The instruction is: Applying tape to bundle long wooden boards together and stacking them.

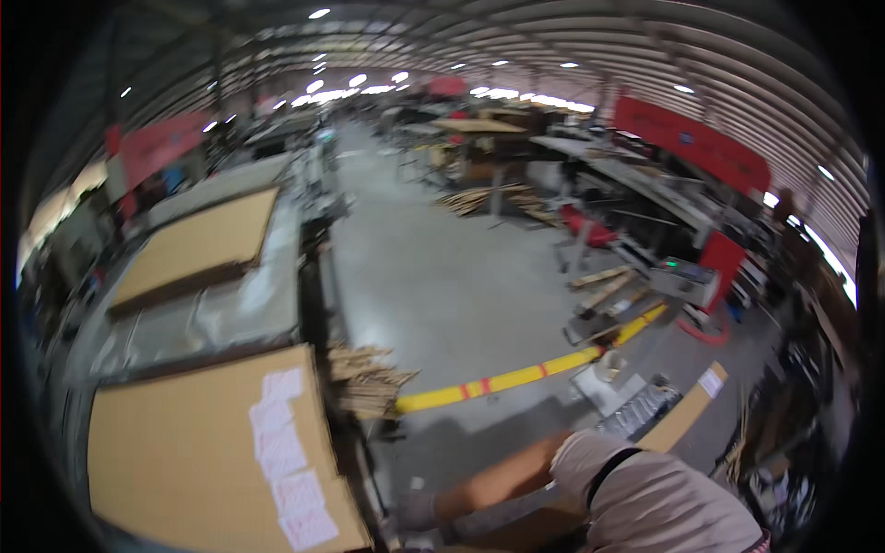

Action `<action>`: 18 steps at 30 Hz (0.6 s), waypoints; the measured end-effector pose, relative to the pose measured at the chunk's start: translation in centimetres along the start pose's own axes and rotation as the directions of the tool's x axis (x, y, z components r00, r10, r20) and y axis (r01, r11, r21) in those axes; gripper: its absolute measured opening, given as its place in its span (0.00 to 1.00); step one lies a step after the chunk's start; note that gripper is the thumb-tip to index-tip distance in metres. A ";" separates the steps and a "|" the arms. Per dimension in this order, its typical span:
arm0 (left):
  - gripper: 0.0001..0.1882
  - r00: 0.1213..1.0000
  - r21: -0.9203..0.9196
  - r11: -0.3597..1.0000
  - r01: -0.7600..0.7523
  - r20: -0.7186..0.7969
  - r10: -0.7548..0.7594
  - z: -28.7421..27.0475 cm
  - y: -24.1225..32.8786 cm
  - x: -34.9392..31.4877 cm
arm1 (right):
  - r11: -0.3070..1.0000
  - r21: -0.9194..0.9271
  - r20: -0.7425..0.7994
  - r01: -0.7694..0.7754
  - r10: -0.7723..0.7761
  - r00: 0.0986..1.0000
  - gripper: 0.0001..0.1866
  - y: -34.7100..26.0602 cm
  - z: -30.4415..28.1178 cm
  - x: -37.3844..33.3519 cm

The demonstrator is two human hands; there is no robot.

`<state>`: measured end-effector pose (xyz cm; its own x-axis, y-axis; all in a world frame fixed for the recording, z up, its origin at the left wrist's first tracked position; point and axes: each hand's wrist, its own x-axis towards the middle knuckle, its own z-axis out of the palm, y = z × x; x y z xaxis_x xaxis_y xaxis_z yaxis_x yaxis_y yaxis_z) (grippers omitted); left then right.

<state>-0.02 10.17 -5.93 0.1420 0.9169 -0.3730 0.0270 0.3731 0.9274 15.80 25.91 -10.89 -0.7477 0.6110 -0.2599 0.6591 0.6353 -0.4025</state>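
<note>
**Cardboard at the bench edge**

Gloved, my right hand (419,510) reaches low beside the big cardboard sheet (184,452) bearing pale paper labels (286,461). It is blurred, so I cannot tell its grip. I cannot see my left hand. Wood strips (364,378) lie near the sheet's far corner.

I see a tan cardboard sheet (184,452) bearing pale pink paper labels (286,456) along its right edge. The grey concrete floor (442,267) carries a yellow line (516,376) with red marks. Wall banners (691,143) are red.
</note>
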 end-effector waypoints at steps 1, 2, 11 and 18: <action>0.21 0.985 -0.055 0.985 0.165 -0.043 -0.168 0.4 1.0 0.0 | 0.966 -0.247 -0.084 -0.075 0.056 0.995 0.09 1.5 -0.4 -0.8; 0.21 0.989 -0.028 0.989 0.145 0.007 -0.144 1.1 1.8 0.2 | 0.867 -0.472 -0.163 -0.162 0.095 0.982 0.10 3.1 -0.6 -2.0; 0.35 0.889 -0.661 0.745 0.088 -0.284 -0.358 6.3 -1.1 -4.6 | -0.230 0.905 -0.181 -0.358 0.553 -0.813 0.14 12.1 3.7 -57.4; 0.33 0.946 -0.602 0.794 -0.089 -0.301 -0.122 13.9 2.0 -5.6 | 0.257 0.452 -0.108 0.854 0.966 -0.233 0.46 8.1 4.5 -67.7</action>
<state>12.96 3.86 -1.59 -0.1672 0.8641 -0.4747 -0.5868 0.2997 0.7522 71.42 -12.43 -0.52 0.8201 0.5225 -0.2335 -0.5061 0.4718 -0.7220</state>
